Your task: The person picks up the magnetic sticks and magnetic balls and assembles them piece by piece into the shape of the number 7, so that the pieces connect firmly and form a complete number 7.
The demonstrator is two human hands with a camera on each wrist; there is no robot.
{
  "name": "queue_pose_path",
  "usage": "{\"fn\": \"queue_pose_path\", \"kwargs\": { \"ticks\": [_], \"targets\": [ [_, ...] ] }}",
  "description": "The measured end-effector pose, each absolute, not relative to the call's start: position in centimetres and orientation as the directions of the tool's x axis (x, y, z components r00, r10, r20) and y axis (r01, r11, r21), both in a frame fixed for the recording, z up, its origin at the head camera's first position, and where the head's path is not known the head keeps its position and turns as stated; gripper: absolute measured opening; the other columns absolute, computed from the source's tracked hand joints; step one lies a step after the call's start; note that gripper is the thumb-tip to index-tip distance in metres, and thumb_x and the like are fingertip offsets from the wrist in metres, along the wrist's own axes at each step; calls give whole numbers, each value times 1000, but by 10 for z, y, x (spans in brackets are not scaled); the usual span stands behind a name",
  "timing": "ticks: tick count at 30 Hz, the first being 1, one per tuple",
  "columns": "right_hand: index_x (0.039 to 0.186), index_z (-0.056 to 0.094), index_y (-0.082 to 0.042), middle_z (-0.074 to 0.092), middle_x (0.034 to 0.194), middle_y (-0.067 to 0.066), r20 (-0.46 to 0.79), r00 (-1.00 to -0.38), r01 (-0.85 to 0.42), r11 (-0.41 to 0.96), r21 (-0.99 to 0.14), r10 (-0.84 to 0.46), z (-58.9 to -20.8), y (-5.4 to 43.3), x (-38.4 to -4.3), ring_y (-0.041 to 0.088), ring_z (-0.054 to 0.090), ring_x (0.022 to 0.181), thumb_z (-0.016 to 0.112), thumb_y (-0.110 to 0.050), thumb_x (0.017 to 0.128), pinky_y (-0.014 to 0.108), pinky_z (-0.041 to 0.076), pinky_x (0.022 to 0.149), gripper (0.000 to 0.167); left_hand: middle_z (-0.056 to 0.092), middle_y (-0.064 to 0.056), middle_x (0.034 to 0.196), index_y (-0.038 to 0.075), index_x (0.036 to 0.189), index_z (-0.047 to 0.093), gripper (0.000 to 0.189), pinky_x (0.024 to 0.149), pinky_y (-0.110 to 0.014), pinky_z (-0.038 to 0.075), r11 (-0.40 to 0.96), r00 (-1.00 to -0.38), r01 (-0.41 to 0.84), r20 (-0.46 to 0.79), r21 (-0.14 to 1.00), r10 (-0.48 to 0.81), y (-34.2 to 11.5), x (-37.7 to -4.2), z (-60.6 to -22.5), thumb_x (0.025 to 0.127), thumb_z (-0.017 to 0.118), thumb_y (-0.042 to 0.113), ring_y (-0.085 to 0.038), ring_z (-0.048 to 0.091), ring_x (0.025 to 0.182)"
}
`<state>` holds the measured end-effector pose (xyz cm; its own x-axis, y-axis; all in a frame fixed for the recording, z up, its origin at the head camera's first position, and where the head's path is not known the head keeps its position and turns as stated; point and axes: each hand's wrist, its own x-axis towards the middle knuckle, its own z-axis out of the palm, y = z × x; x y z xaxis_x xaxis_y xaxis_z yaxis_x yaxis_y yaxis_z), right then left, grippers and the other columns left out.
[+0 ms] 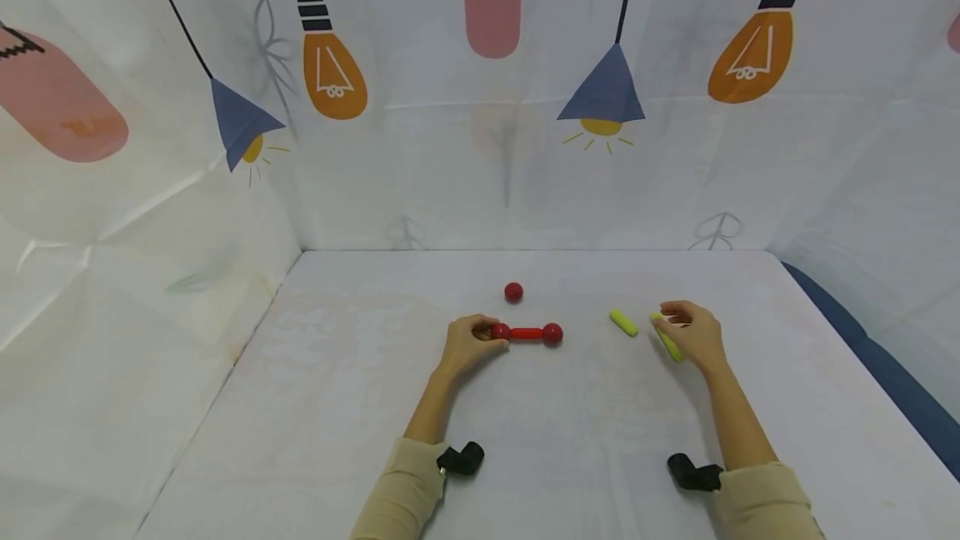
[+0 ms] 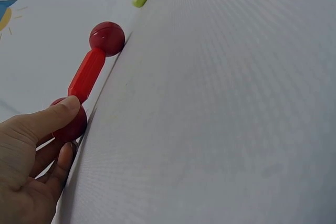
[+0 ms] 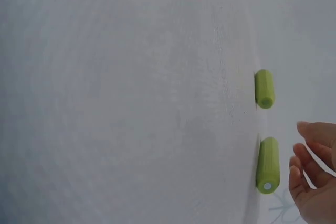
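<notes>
Two dark red balls are joined end to end by a bright red rod [image 1: 527,333], lying on the table like a dumbbell. My left hand [image 1: 467,344] pinches the near ball [image 2: 71,124] between thumb and fingers; the far ball [image 2: 107,39] is uncovered. On the right, my right hand [image 1: 696,336] hovers just over a yellow-green rod [image 3: 268,166], fingers loosely bent and apart from it in the right wrist view. That rod shows a silvery disc on its end. A second yellow-green rod [image 1: 623,322] lies to its left.
A loose dark red ball [image 1: 513,292] sits behind the joined pieces. The white table [image 1: 570,448] meets a hanging sheet printed with lamps [image 1: 420,182] at the back and sides. Something dark blue [image 1: 870,348] runs along the right edge.
</notes>
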<state>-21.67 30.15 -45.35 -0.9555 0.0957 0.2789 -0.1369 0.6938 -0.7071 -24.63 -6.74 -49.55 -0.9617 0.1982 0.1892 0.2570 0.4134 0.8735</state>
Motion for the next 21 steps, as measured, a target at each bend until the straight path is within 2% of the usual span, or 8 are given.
{"fn": "queue_pose_path", "kwargs": {
  "ticks": [5,11,14,17,21],
  "targets": [
    [114,58,10,61,110,30,221,-966,-61,714,-697,133,-455,311,-215,42,58,97,65,-14,87,18,42,69,37,69,-9,90,1,101,70,33,67,-22,50,409,-959,268,202,872,199,-68,-247,-496,72,81,15,-11,58,73],
    [118,53,14,56,115,33,103,-987,18,738,-675,119,-456,318,-213,45,55,101,65,-19,87,39,48,77,47,69,-8,91,3,101,70,34,68,-22,49,420,-964,251,185,872,194,-67,-247,-496,72,82,15,-11,58,74],
    [121,49,17,53,117,35,5,-995,72,737,-672,102,-457,319,-213,46,52,104,64,-21,88,49,46,84,52,68,-9,91,1,101,70,34,68,-22,50,423,-961,261,192,868,198,-67,-246,-496,72,81,14,-12,58,74],
    [123,47,17,52,119,34,-83,-991,135,720,-681,108,-458,319,-213,45,50,107,64,-24,88,50,44,87,56,68,-9,91,1,101,70,34,69,-22,50,422,-960,263,193,868,201,-67,-246,-496,72,81,14,-13,59,74],
    [122,48,17,54,115,33,-121,-987,163,722,-673,110,-458,319,-214,43,51,104,64,-25,88,49,45,84,56,68,-9,91,1,102,70,34,69,-22,50,419,-964,249,180,873,196,-67,-245,-495,72,81,14,-12,59,74]
  ]
}}
